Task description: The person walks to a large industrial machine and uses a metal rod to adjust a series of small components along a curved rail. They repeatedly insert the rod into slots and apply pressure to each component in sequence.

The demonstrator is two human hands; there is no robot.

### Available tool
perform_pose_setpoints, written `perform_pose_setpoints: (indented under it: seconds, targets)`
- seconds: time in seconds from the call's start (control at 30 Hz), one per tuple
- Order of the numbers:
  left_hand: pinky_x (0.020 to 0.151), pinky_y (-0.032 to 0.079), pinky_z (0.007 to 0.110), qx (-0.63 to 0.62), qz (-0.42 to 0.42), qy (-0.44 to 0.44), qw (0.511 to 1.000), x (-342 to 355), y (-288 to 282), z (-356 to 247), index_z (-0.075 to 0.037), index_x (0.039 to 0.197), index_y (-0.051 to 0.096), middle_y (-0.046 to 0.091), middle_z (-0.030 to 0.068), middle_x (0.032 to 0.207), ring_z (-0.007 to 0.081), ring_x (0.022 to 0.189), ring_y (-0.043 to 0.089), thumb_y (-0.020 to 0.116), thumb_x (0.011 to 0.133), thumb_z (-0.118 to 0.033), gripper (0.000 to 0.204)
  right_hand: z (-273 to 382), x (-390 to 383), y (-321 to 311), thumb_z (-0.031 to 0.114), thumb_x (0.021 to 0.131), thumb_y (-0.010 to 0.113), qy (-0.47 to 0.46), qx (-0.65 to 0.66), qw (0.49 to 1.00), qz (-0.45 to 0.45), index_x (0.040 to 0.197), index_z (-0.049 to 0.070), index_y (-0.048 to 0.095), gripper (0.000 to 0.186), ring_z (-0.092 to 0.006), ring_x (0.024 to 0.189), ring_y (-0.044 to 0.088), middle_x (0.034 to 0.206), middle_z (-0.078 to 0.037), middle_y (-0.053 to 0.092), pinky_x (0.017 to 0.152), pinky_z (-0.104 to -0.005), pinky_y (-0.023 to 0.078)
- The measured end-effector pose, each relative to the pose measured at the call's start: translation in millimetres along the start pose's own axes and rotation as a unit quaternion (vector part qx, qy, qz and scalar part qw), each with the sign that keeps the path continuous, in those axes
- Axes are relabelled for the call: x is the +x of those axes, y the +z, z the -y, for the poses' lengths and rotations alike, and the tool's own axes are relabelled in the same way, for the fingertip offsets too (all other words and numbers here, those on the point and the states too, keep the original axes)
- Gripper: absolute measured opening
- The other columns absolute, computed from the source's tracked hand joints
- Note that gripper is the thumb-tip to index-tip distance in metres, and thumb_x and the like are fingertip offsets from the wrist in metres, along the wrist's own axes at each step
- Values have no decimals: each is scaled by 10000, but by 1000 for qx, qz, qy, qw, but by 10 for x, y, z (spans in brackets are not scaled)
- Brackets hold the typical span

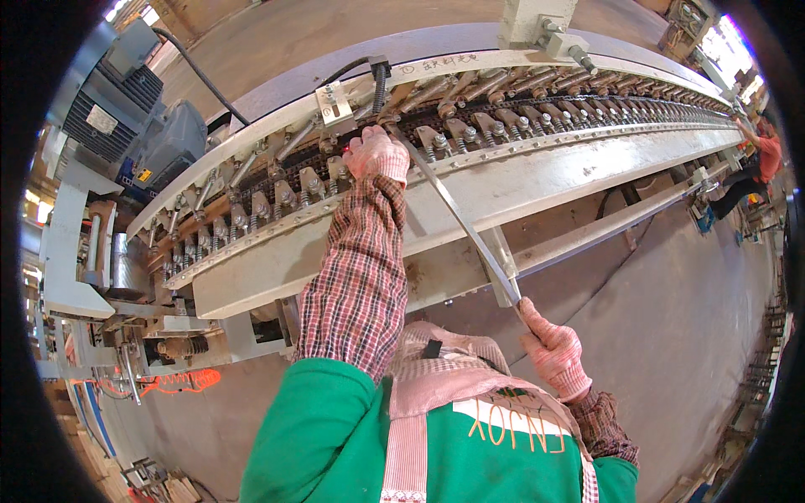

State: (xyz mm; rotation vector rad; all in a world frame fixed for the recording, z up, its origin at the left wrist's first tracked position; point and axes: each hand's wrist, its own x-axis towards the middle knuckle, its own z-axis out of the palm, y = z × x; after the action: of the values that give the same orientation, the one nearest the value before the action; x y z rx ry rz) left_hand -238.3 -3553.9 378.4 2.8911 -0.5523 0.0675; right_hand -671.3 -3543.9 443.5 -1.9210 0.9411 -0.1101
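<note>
My right hand (pixel 553 352), in a pale pink knit glove, grips the lower end of a long, flat metal bar (pixel 457 214). The bar slants up and left across a pale beam, its far end among the machine's spring-loaded parts. My left hand (pixel 376 156), gloved the same way, is closed beside that end at the row of springs and brackets (pixel 312 186). Whatever its curled fingers hold is hidden. Just above this hand is a small metal block with a plate (pixel 334 102) on the upper rail, a cable leading to it.
The long machine frame (pixel 570 172) curves across the view. A grey motor (pixel 113 113) stands at its left end. An orange coiled hose (pixel 180 382) hangs at lower left. At the far right end, another person in an orange-red top (pixel 767 155) is by the machine.
</note>
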Motion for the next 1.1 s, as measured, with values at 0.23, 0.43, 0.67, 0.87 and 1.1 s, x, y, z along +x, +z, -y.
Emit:
perform_pose_setpoints:
  seconds: [0.23,0.43,0.67,0.87,1.1]
  targets:
    - [967,452,479,-16,-42,22,999,-45,45,14,-136,1265,625,607,28,1300,264,1178,576,521,952,-354,395,-207,4,578,57,856,718,24,-4,999,-32,1400,222,630,576,-115,818,697,925,-215,704,777,-255,527]
    - [1025,435,481,2,-74,-22,997,-43,39,-14,-90,1281,602,618,82,1310,296,1234,559,538,963,-359,421,-182,-104,268,30,872,678,-34,23,998,-38,1388,191,642,541,-55,804,548,885,11,572,742,-216,461]
    - [1035,425,485,-18,-2,1,1000,-100,-108,-68,-116,1311,589,618,84,1310,299,1245,557,541,965,-350,421,-99,9,8,14,860,640,-26,-12,1000,-13,1391,140,633,546,-23,696,438,783,54,389,642,-202,418]
    - [950,468,490,-8,-43,19,999,-63,48,-11,-152,1254,622,642,33,1254,275,1153,605,552,926,-362,395,-62,65,383,88,900,702,52,23,998,-1,1404,179,625,518,-38,856,572,967,-127,685,796,-227,485]
    - [972,461,482,8,-100,-10,995,-37,51,-16,-89,1186,648,635,100,1238,278,1173,588,563,937,-397,405,-124,-111,278,36,914,682,47,111,993,5,1419,127,604,518,-29,1106,590,1260,-62,725,946,-207,456]
